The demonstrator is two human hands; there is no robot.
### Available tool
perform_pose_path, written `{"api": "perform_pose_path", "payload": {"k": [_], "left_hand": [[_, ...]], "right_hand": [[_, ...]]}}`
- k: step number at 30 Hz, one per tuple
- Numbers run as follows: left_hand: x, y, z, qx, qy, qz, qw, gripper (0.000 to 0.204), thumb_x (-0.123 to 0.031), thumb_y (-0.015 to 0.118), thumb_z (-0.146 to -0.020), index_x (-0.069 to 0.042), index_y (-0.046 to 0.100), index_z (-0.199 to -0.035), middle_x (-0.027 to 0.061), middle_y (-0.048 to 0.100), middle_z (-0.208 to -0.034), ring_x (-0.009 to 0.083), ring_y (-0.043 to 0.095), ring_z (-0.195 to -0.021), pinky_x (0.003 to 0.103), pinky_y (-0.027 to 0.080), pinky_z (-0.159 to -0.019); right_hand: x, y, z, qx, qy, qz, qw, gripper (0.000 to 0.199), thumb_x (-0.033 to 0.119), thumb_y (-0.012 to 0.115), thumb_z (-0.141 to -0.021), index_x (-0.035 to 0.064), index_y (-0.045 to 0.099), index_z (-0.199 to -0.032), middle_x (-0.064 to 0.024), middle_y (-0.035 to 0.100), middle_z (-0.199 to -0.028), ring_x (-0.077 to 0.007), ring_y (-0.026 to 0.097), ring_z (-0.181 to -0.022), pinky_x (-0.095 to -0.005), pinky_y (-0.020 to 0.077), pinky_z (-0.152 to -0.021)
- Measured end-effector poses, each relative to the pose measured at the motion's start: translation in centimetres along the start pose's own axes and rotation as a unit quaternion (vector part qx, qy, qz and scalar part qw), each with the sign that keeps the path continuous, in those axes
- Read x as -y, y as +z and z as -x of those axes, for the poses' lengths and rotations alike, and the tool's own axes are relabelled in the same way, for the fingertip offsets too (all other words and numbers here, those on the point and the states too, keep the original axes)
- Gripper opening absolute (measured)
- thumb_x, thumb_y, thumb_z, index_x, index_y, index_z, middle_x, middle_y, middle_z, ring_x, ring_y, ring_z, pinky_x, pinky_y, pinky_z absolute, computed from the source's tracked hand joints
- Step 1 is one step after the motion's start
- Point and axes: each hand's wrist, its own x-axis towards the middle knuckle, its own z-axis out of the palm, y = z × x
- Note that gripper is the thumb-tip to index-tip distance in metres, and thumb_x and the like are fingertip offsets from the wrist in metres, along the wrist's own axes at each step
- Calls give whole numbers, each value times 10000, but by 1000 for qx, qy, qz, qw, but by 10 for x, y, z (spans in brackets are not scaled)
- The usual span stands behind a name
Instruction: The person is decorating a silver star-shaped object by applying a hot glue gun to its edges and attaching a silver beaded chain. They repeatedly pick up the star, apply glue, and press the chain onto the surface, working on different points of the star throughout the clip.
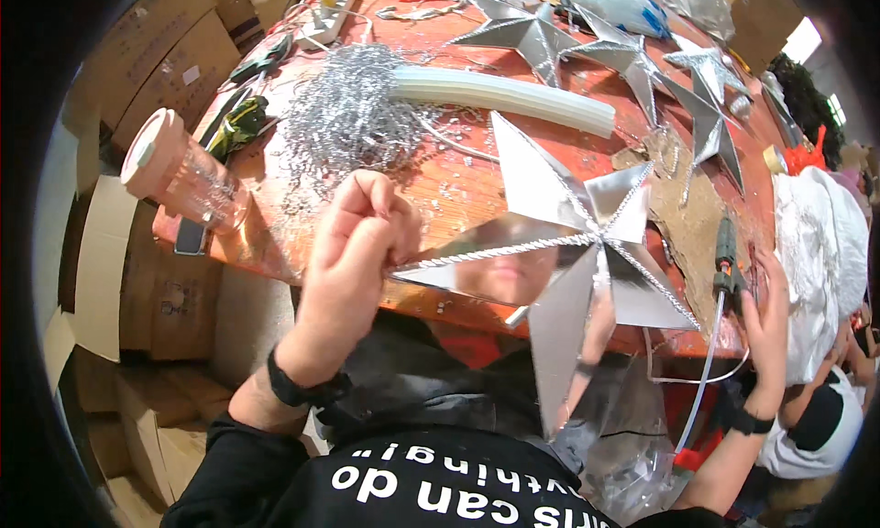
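By one point, my left hand (353, 253) pinches a large silver star (573, 294) with mirror-like faces, its fingers closed at the tip. Twisted silver cord runs along the star's ridges to its centre. The star is held up over the table's near edge. My right hand (768, 317) lies at the right side of the table with fingers stretched out, beside a green and black glue gun (726, 253). A long whitish glue stick (701, 372) sticks out of the gun's rear end. Whether the fingertips touch the gun is unclear.
A heap of silver tinsel cord (353, 115) and a bundle of translucent glue sticks (513, 97) lie on the red table (440, 193). More silver stars (632, 56) are at the back. A pink lidded cup (183, 170) stands left, torn cardboard (683, 216) right, boxes (183, 60) beyond.
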Motion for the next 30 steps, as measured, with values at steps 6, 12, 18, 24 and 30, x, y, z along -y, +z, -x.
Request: {"api": "perform_pose_path", "payload": {"k": [6, 12, 18, 24, 30], "left_hand": [[15, 16, 26, 26, -7, 63, 998, 221, 42, 491, -911, -99, 326, -954, 51, 520, -885, 93, 528, -810, 228, 441, -715], [8, 26, 43, 83, -95, 75, 989, 316, 85, 543, -876, -96, 295, -951, 90, 580, -920, 152, 610, -895, 252, 481, -744], [0, -3, 45, 33, -9, 17, 999, 207, 44, 442, -911, -98, 349, -1031, 57, 506, -893, 101, 471, -781, 239, 407, -713], [-36, -56, 60, -121, 108, -25, 986, 174, -3, 442, -912, -109, 317, -974, 28, 430, -703, 98, 372, -601, 229, 322, -563], [-56, -80, 83, -212, 102, -87, 968, 250, 28, 517, -894, -95, 389, -1071, 55, 560, -853, 108, 538, -760, 243, 427, -700]], "right_hand": [[41, -25, 58, -126, 35, -75, 989, 197, 56, 535, -862, -20, 555, -1042, -149, 550, -1053, -301, 511, -995, -348, 357, -930], [128, 10, 82, 283, -243, -123, 920, 134, 254, 713, -716, 128, 673, -698, -29, 598, -632, -215, 547, -634, -379, 368, -746], [214, 82, 64, 220, -334, -317, 860, 111, 148, 681, -767, 78, 623, -831, -49, 587, -698, -227, 592, -676, -329, 474, -583], [298, 139, 23, 97, -439, -392, 803, 368, 66, 611, -742, 4, 557, -1100, -166, 540, -1122, -331, 534, -1068, -402, 478, -891], [348, 146, -12, -49, -319, -224, 920, 443, 285, 567, -871, 10, 519, -1215, -190, 499, -1222, -349, 456, -1175, -427, 411, -967]]}}
